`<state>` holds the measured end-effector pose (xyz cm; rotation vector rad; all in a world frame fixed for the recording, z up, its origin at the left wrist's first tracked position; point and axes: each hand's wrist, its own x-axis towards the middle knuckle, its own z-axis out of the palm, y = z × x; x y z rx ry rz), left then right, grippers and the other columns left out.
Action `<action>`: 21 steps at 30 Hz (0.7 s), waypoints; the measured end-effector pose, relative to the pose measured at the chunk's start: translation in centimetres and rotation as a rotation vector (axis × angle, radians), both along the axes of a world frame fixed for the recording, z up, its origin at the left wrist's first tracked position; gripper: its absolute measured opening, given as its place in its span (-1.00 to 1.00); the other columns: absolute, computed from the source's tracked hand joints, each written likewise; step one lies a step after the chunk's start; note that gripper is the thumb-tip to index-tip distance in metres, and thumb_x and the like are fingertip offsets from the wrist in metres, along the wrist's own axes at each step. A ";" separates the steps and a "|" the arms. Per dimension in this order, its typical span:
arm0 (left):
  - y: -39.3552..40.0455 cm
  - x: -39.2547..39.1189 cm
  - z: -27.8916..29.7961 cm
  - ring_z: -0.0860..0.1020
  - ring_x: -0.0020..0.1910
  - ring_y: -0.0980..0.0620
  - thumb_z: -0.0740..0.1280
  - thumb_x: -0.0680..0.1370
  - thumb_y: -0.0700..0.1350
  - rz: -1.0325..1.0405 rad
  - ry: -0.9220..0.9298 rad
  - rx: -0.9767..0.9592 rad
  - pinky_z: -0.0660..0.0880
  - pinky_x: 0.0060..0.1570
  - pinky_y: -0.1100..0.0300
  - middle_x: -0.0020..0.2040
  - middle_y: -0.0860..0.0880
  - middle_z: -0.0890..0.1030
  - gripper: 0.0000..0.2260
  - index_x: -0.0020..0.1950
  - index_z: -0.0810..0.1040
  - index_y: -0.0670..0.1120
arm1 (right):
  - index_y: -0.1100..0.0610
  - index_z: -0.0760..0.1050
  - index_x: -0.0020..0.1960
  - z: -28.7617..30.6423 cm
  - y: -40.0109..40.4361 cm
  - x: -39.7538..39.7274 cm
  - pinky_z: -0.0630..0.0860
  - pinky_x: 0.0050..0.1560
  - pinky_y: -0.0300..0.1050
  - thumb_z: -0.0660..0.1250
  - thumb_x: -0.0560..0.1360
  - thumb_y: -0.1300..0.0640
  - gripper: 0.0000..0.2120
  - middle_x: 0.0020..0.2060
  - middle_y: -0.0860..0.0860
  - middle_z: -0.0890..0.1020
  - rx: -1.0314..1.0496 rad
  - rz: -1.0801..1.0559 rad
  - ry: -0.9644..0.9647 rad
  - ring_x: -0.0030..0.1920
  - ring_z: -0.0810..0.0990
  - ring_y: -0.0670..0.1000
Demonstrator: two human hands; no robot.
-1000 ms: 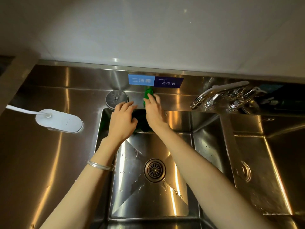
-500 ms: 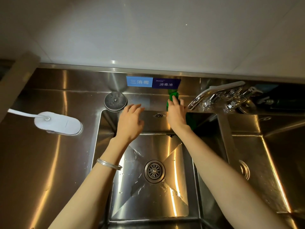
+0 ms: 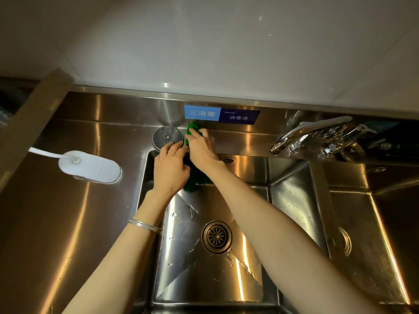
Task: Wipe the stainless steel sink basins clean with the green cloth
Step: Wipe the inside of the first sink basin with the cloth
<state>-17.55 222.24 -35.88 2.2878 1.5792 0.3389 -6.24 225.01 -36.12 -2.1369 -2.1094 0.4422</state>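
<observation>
The green cloth lies over the back rim of the left sink basin and hangs down its back wall. My right hand presses the cloth against the rim, fingers fairly straight, just below the blue label. My left hand rests flat on the basin's back left corner beside it, touching the lower part of the cloth. Most of the cloth is hidden under both hands. The basin floor is wet, with a round drain in the middle.
A round metal plug sits on the rim left of the hands. A white oval device with a cord lies on the left counter. The chrome faucet stands at the right, above the divider to the second basin.
My right hand slid the cloth along the back rim to the right, near the faucet, and has now come back left to the plug. My left hand stayed at the back left corner.
</observation>
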 end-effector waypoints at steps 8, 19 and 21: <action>-0.2 -0.2 -0.4 0.25 0.40 -0.16 0.34 0.40 -0.23 -0.035 -0.010 -0.027 0.29 0.29 -0.10 0.39 -0.09 0.40 -0.50 0.35 0.43 -0.12 | 0.21 0.37 0.35 -0.1 -2.4 6.0 0.32 0.31 0.06 0.20 0.51 0.37 -0.59 0.45 0.06 0.29 -0.042 -0.169 -0.067 0.32 0.27 0.21; -1.4 4.2 -0.1 0.14 0.46 -0.08 0.28 0.47 -0.17 -0.169 0.021 -0.049 0.19 0.37 -0.01 0.45 -0.02 0.30 -0.52 0.40 0.35 -0.06 | 0.18 0.07 0.51 -0.8 -7.2 9.8 0.10 0.45 0.16 0.25 0.52 0.27 -0.37 0.52 0.13 0.07 -0.065 -0.327 -0.244 0.48 0.10 0.22; -1.4 4.2 0.0 0.14 0.46 -0.09 0.28 0.47 -0.18 -0.175 0.004 -0.039 0.18 0.36 -0.01 0.45 -0.03 0.30 -0.53 0.39 0.36 -0.07 | 0.19 0.07 0.51 -0.7 -6.6 7.6 0.12 0.43 0.13 0.26 0.52 0.26 -0.38 0.51 0.12 0.09 -0.035 -0.249 -0.220 0.47 0.08 0.21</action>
